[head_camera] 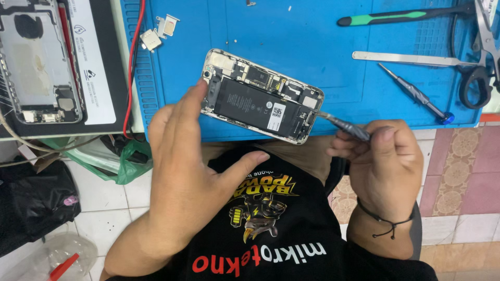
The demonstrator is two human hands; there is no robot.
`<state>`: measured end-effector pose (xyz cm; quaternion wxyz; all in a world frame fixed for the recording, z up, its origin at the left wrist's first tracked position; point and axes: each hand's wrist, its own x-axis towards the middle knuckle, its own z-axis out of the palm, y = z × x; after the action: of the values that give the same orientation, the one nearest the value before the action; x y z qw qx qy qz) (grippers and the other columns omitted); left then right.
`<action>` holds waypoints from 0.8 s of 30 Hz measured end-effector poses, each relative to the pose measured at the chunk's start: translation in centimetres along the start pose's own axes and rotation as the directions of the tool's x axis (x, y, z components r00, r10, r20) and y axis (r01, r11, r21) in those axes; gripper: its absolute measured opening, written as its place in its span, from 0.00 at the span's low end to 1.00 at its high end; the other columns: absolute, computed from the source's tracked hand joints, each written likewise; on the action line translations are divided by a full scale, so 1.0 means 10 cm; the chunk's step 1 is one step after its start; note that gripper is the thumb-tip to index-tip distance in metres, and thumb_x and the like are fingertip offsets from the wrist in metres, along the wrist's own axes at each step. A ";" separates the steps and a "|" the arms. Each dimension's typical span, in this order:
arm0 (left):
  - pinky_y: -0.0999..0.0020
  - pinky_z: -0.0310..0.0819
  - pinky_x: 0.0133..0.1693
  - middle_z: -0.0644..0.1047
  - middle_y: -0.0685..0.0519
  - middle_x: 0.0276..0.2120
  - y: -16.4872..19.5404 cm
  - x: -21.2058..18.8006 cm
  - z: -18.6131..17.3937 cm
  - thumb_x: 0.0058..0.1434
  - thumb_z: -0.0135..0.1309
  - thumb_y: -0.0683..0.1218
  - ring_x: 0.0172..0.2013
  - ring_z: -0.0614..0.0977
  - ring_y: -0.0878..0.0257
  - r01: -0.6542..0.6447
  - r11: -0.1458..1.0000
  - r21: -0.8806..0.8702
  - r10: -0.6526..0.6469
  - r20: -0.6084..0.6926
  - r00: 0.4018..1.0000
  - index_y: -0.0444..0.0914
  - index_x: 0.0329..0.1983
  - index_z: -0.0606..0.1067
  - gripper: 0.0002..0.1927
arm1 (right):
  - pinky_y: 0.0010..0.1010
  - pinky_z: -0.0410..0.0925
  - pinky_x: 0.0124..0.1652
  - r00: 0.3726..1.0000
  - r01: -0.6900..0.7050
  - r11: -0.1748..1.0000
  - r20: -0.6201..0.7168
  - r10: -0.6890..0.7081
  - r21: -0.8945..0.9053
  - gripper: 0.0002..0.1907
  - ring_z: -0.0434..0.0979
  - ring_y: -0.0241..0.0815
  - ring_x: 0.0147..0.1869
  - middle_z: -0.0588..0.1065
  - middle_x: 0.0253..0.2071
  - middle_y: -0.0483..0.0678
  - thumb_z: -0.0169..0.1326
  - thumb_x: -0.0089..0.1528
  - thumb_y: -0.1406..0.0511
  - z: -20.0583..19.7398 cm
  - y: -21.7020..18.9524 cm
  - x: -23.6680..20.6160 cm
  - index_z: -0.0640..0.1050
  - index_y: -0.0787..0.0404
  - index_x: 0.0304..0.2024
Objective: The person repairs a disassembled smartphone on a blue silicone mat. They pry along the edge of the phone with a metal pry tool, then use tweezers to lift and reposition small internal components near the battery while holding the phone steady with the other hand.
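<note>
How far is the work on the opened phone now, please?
Done: the phone lies open on the blue mat, battery and boards bare; two small metal parts lie aside. In hand: the left hand steadies it, and the right hand holds a screwdriver at its lower end. Left: the battery is not yet removed.

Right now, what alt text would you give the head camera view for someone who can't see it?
A person's left hand steadies an opened phone at the edge of a blue work mat, while the right hand holds a screwdriver with its tip at the phone's end. Scissors, tweezers and another screwdriver lie on the mat.
</note>
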<state>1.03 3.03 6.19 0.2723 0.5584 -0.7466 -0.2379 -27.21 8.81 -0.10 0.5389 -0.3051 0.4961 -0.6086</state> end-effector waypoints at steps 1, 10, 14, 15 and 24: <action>0.52 0.62 0.65 0.71 0.41 0.62 0.02 0.00 0.02 0.50 0.78 0.53 0.61 0.69 0.45 0.018 1.000 -0.014 -0.018 -0.013 1.000 0.28 0.72 0.59 0.55 | 0.49 0.77 0.52 1.000 -0.017 1.000 0.013 0.016 0.009 0.15 0.81 0.55 0.50 0.76 0.47 0.65 0.49 0.78 0.59 0.07 0.03 -0.01 0.71 0.67 0.46; 0.60 0.70 0.64 0.68 0.44 0.65 0.02 0.04 0.25 0.65 0.69 0.41 0.65 0.73 0.56 0.112 0.834 -0.540 -0.213 -0.128 0.968 0.31 0.76 0.53 0.45 | 0.52 0.73 0.66 0.998 -0.057 0.997 0.008 0.057 0.050 0.16 0.77 0.56 0.66 0.71 0.64 0.71 0.46 0.77 0.57 0.31 0.14 0.03 0.70 0.65 0.46; 0.67 0.77 0.61 0.71 0.43 0.59 -0.03 0.09 0.47 0.73 0.57 0.34 0.57 0.79 0.61 0.030 0.307 -0.951 -0.332 -0.078 0.940 0.31 0.77 0.50 0.36 | 0.53 0.72 0.66 0.996 -0.091 0.989 0.024 0.089 0.113 0.17 0.77 0.57 0.66 0.71 0.64 0.71 0.47 0.76 0.56 0.27 0.22 0.05 0.70 0.64 0.46; 0.67 0.77 0.61 0.73 0.41 0.58 -0.05 0.11 0.52 0.73 0.56 0.33 0.56 0.80 0.60 0.058 0.249 -0.967 -0.361 -0.037 0.932 0.28 0.76 0.52 0.34 | 0.53 0.72 0.66 0.995 -0.100 0.987 0.030 0.096 0.124 0.17 0.77 0.57 0.66 0.71 0.65 0.71 0.48 0.76 0.55 0.25 0.25 0.06 0.70 0.64 0.46; 0.67 0.82 0.52 0.73 0.43 0.56 0.18 0.27 0.81 0.67 0.56 0.31 0.53 0.81 0.61 0.083 0.326 -0.942 -0.345 -0.037 0.938 0.32 0.71 0.52 0.34 | 0.57 0.67 0.70 0.986 -0.142 0.952 0.124 0.112 0.269 0.16 0.72 0.57 0.72 0.70 0.63 0.71 0.47 0.76 0.55 0.12 0.27 0.09 0.70 0.63 0.46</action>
<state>-6.29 1.35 1.71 0.5900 0.4229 -0.3613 -0.5852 -25.40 7.87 -2.33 0.6404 -0.2263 0.3949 -0.6186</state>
